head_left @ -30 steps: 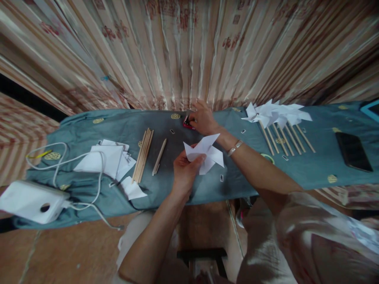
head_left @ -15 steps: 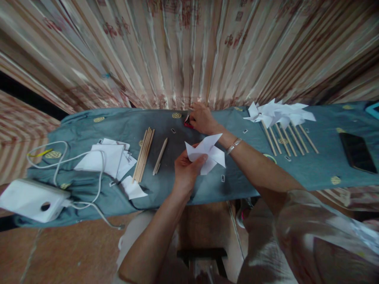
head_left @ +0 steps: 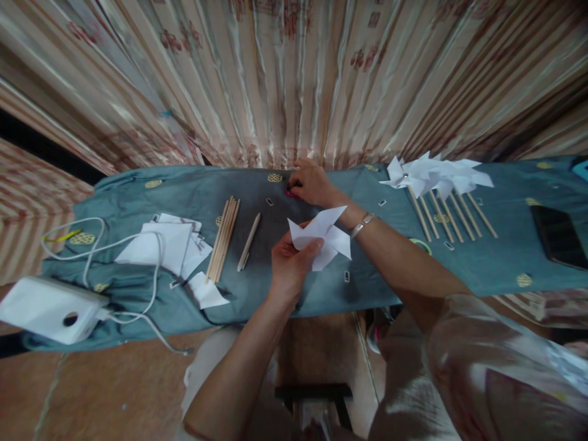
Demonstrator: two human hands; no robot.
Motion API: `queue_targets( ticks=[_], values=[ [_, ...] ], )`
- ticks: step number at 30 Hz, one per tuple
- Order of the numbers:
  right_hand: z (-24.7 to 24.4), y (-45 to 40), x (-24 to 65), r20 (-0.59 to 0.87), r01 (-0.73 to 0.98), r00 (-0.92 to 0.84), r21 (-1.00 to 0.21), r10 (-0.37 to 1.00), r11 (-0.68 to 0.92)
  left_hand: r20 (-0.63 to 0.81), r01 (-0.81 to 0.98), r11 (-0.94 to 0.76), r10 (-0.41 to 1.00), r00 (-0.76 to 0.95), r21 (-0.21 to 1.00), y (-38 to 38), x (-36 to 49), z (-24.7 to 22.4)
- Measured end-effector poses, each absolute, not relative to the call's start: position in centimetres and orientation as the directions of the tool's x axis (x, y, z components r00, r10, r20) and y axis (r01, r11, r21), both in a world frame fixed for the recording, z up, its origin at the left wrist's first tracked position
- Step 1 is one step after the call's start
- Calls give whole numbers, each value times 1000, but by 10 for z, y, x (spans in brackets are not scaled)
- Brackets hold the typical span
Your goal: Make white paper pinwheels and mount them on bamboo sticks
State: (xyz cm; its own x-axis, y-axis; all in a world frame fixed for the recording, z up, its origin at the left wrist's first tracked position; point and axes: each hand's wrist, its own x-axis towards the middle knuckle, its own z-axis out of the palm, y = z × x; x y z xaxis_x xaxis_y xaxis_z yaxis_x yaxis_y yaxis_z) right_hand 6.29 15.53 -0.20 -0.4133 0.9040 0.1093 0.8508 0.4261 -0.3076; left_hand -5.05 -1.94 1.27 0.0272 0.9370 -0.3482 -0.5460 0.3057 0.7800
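Observation:
A folded white paper pinwheel point(head_left: 327, 236) is pinched between the thumb and fingers of my left hand point(head_left: 291, 263), over the middle of the cloth. Farther back, my right hand point(head_left: 313, 184) has its fingers at a small red and black object point(head_left: 293, 191) near the cloth's far edge. Its fingers partly cover that object, so their grip on it is unclear. Left of my left hand lie a pen and a stick point(head_left: 249, 242) side by side, then a bundle of wooden sticks point(head_left: 223, 239).
White paper sheets point(head_left: 165, 245), a white box-shaped device point(head_left: 52, 309) and its cable are at the left. Several paper pinwheels on sticks point(head_left: 436, 174), a green ring point(head_left: 420, 246) and a dark phone point(head_left: 558, 236) lie at the right. A curtain point(head_left: 275, 79) hangs behind.
Less of the red object shows under my right hand, whose fingers have shifted slightly around it. My left hand and its pinwheel are almost where they were.

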Motion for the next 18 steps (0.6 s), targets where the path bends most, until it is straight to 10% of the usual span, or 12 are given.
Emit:
queue_targets(
  ticks=[18],
  values=[
    [1, 150, 56, 86, 880, -420, -207, 903, 429, -347, -549, 302, 937, 23, 779, -20, -49, 11]
  ],
)
